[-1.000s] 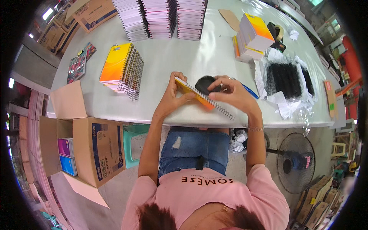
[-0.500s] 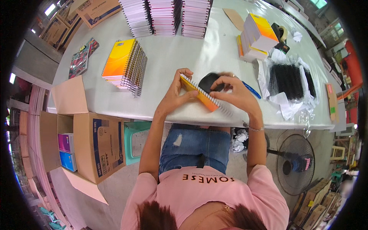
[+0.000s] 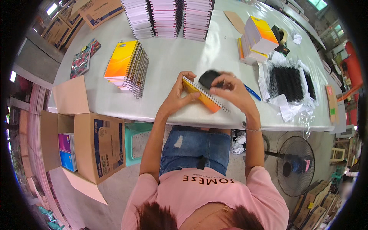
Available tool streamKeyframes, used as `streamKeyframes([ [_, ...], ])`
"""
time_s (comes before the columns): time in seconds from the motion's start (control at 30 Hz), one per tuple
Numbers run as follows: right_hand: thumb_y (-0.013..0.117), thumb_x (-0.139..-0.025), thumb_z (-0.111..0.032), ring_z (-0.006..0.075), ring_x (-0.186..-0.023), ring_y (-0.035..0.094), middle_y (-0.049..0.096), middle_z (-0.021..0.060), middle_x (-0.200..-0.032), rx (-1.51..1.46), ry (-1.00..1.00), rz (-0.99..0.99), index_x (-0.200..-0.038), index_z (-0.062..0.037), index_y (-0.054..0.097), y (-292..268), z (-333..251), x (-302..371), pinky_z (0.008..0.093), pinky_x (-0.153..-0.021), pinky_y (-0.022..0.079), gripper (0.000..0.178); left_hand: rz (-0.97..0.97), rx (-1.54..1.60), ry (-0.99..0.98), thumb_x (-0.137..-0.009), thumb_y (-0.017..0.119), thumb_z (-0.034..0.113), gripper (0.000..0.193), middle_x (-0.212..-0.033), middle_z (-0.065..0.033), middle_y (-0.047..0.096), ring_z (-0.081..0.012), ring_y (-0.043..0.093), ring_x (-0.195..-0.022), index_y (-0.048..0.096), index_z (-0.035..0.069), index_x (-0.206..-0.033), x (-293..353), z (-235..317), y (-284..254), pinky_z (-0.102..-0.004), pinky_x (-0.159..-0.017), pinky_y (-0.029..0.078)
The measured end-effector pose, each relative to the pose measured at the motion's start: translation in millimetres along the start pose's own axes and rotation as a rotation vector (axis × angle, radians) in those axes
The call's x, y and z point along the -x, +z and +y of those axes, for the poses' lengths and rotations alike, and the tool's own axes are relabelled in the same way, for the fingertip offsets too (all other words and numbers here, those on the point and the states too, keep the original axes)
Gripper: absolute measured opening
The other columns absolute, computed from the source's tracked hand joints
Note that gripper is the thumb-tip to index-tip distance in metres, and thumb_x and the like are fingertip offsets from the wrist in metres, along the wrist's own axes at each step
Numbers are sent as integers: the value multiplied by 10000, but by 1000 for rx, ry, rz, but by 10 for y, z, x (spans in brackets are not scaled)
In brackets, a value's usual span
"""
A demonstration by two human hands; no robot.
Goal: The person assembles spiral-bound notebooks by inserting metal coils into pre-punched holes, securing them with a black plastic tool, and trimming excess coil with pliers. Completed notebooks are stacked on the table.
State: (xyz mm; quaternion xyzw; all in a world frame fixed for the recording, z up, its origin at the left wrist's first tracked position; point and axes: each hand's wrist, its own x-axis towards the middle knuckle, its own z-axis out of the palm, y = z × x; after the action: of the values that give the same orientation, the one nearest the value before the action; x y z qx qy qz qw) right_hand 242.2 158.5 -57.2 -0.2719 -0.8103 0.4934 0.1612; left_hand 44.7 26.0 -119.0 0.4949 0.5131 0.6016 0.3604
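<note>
My left hand [image 3: 179,95] grips a small spiral notebook [image 3: 209,101] with a yellow-orange cover, its thumb lying across the front. The notebook is tilted, its coil edge facing up and right. A pale wire coil [image 3: 221,104] runs along that edge and sticks out past the lower corner. My right hand [image 3: 232,89] is at the coil edge, its fingers bent and smeared by motion; whether they pinch the coil is hidden. Just beyond the notebook, beside the right fingers, is a blurred, rounded black thing [image 3: 209,78]. A blue pen-like tool [image 3: 252,92] lies right of that hand.
Coiled yellow-orange notebooks [image 3: 122,59] are stacked at left, tall notebook stacks [image 3: 166,19] at the back. Uncoiled book blocks [image 3: 260,34] and black coils [image 3: 287,82] on white paper are at right. An open carton [image 3: 103,147] stands left below the table, a fan [image 3: 295,165] at right.
My right hand has shifted slightly up and away from the coil edge. The left hand keeps its hold on the notebook. The whole view has moved a little.
</note>
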Motion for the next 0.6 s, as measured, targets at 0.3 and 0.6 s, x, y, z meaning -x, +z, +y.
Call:
streamKeyframes([
  [0.3,794,-804,-412,440,-1393,332,417,257,-1476,651,127,494,-1452,-119,463,-203,578,159,537,-1121,297,786,411,68,33,-1005,617,204,338,-1061,-57,537,-129,518,-1000,445,44,-1249,89,-86,368,-270,-903,430],
  [0.6,727,-834,-176,351,-1096,537,557,188,-1157,440,24,650,-1282,-85,617,-156,589,534,447,-991,416,470,461,-82,13,-974,664,175,213,-971,-48,639,-97,564,-878,660,-5,-1088,153,81,325,-253,-819,463],
])
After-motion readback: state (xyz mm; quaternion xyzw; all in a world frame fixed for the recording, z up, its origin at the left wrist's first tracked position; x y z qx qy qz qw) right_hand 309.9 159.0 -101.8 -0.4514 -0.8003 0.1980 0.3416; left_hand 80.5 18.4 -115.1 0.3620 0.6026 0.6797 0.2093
